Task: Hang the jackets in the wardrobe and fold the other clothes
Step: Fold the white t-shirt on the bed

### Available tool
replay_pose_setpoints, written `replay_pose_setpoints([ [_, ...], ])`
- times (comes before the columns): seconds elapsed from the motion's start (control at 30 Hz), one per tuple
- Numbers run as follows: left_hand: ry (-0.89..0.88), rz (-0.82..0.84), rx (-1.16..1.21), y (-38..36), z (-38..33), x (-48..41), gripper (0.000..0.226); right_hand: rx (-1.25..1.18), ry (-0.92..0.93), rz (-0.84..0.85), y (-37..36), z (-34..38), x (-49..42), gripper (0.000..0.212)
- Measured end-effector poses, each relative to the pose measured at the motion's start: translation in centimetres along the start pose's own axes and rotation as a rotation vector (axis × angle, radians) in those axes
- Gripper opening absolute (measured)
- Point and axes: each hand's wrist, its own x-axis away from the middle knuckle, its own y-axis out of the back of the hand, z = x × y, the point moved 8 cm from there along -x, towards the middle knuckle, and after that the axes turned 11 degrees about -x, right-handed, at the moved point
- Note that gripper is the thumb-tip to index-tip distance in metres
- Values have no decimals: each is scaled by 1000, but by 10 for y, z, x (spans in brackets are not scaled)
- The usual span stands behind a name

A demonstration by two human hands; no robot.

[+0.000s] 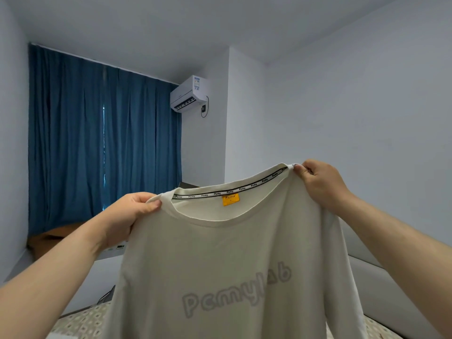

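Observation:
A cream T-shirt (220, 260) with grey raised lettering on the chest and a yellow neck label hangs in the air in front of me, its front facing me. My left hand (127, 214) pinches the left shoulder beside the collar. My right hand (320, 182) grips the right shoulder, held higher than the left, so the collar slants up to the right. The shirt's lower part runs out of the bottom of the view. No jacket or wardrobe is in sight.
A bed with a patterned sheet (83, 321) lies below the shirt, with a grey padded headboard (396, 287) at the right. Blue curtains (97, 143) cover the far left wall. An air conditioner (189, 95) hangs high beside them. A brown piece of furniture (51, 237) sits under the curtains.

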Motion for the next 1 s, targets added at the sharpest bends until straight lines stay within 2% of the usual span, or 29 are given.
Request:
replay_pose_setpoints([
  [0.07, 8, -124, 10, 9, -3, -5, 18, -17, -4, 3, -2, 2, 1, 43],
  [0.2, 2, -244, -25, 21, -11, -9, 16, -25, 7, 8, -5, 9, 3, 40],
  [0.33, -76, -237, -343, 19, -26, -10, 11, -46, 11, 9, -4, 12, 3, 36],
  [0.43, -31, -219, -581, 19, -19, -16, 20, -52, 13, 16, -3, 13, 4, 34],
  [0.5, 18, -192, -619, 18, -6, -17, 23, -44, 5, 41, -6, 13, 8, 35],
  [0.6, 127, -113, -513, 11, 20, -11, 21, -6, -61, 148, -22, 4, 27, 35],
  [0.7, 191, -39, -425, 5, 50, 0, 18, -5, -192, 277, -38, -20, 62, 35],
  [0.77, 230, 48, -356, -2, 65, 13, 25, 12, -300, 360, -41, -39, 86, 39],
  [0.83, 267, 183, -277, -11, 80, 27, 38, 62, -412, 484, -44, -58, 110, 45],
  [0.9, 303, 368, -212, -19, 97, 38, 54, 104, -533, 639, -47, -75, 133, 42],
  [1.0, 392, 592, -253, -27, 130, 46, 58, 5, -750, 771, -49, -94, 160, 32],
])
